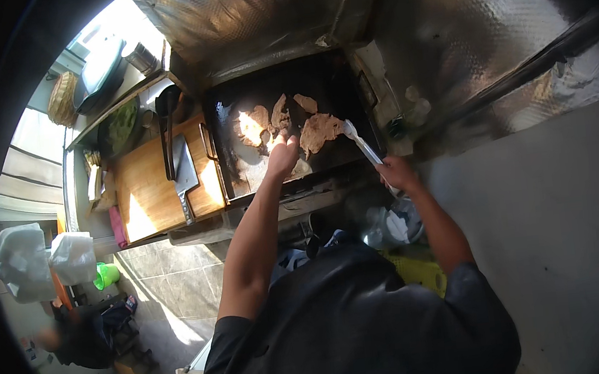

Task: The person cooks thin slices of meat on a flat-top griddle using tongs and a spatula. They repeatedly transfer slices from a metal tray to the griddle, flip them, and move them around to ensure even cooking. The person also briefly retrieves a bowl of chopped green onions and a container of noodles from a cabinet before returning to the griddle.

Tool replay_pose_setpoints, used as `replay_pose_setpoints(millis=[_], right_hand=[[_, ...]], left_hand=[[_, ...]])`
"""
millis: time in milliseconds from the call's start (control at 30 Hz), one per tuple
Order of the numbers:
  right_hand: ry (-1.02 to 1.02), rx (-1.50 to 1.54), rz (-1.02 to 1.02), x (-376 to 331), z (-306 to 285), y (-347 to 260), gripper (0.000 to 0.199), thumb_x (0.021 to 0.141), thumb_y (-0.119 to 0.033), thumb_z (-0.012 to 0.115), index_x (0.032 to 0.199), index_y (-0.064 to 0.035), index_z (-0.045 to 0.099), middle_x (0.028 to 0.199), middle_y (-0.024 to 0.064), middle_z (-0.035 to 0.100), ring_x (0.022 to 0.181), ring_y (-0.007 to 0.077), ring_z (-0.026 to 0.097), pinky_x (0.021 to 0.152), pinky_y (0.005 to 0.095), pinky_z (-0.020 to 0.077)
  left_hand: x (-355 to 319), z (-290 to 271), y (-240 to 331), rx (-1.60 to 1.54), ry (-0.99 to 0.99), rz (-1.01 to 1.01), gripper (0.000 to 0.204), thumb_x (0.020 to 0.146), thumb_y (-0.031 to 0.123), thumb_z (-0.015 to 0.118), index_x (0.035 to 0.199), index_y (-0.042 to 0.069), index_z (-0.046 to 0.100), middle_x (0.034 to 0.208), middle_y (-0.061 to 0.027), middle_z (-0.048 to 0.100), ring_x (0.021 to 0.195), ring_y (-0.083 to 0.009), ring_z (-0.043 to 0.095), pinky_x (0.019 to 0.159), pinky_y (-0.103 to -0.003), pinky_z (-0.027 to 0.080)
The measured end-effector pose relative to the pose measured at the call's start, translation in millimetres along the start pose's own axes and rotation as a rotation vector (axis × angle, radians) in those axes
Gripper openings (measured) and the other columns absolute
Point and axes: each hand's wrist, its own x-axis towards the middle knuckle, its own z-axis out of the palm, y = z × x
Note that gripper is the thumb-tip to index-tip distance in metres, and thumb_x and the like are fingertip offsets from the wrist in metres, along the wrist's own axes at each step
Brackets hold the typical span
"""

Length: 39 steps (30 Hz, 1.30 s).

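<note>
A dark rectangular griddle (240,176) lies before me with several browned slices of meat on it. My left hand (282,158) reaches over its near half, fingers drawn together at the edge of a sunlit meat slice (255,122); the fingertips are partly hidden. In my right hand (397,174), at the griddle's right corner, is a pair of silvery tongs (364,145). Their tip touches the right edge of the largest meat slice (319,134). Smaller pieces, one of them a narrow meat slice (279,112), lie farther back.
Left of the griddle, a wooden cutting board (146,185) bears a cleaver (185,171) and dark long-handled tongs (167,139). A shelf with a metal can (140,58) stands behind it. Foil-like sheeting (260,16) covers the back wall. Another person (85,337) is at the lower left.
</note>
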Motion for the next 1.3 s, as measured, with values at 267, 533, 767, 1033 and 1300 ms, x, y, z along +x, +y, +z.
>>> replay_pose_setpoints(millis=[267, 533, 767, 1033, 1300], right_hand=[[0.397, -0.375, -0.441, -19.8, -8.9, -16.5, 0.030, 0.097, -0.031, 0.064, 0.088, -0.0026, 0.060, 0.068, 0.0176, 0.064, 0.065, 0.0395, 0.065, 0.062, 0.0506, 0.0491], [0.122, -0.655, -0.413, -43.1, 46.7, -70.9, 0.027, 0.095, -0.031, 0.061, 0.089, -0.0045, 0.059, 0.078, 0.0184, 0.068, 0.077, 0.0422, 0.067, 0.070, 0.0553, 0.0509], [0.094, -0.622, -0.329, -48.5, 48.6, -71.0, 0.027, 0.095, -0.031, 0.061, 0.092, -0.0038, 0.061, 0.081, 0.0197, 0.070, 0.080, 0.0431, 0.068, 0.074, 0.0551, 0.0533], [0.024, -0.772, -0.278, -48.2, 18.6, -71.3, 0.031, 0.091, -0.031, 0.062, 0.094, -0.0002, 0.066, 0.082, 0.0234, 0.070, 0.077, 0.0444, 0.068, 0.074, 0.0569, 0.0534], [0.112, -0.654, -0.254, -45.5, 47.3, -74.8, 0.033, 0.091, -0.034, 0.062, 0.091, -0.0012, 0.064, 0.081, 0.0247, 0.069, 0.080, 0.0463, 0.068, 0.075, 0.0572, 0.0528]], left_hand=[[-11.8, -20.6, 26.7, -0.362, -0.116, -0.123, 0.031, 0.104, 0.035, 0.051, 0.097, 0.006, 0.058, 0.064, -0.0033, 0.054, 0.047, -0.0129, 0.049, 0.043, -0.031, 0.036], [-75.2, -38.8, 12.3, -0.412, -0.192, -0.225, 0.035, 0.105, 0.032, 0.049, 0.086, 0.003, 0.056, 0.063, -0.0057, 0.056, 0.043, -0.0146, 0.048, 0.041, -0.030, 0.036], [-107.6, -47.8, -4.6, -0.367, -0.035, -0.202, 0.033, 0.105, 0.032, 0.049, 0.113, 0.001, 0.057, 0.065, -0.0028, 0.057, 0.048, -0.0119, 0.051, 0.044, -0.027, 0.038], [-36.9, -9.2, -27.2, 0.143, -0.074, 0.077, 0.040, 0.102, 0.033, 0.052, 0.115, -0.005, 0.060, 0.073, -0.0155, 0.066, 0.069, -0.0245, 0.066, 0.067, -0.040, 0.051], [-28.3, -35.8, 1.5, -0.322, -0.090, -0.014, 0.034, 0.104, 0.029, 0.052, 0.111, -0.002, 0.062, 0.067, -0.0010, 0.058, 0.057, -0.0094, 0.050, 0.052, -0.029, 0.040]])
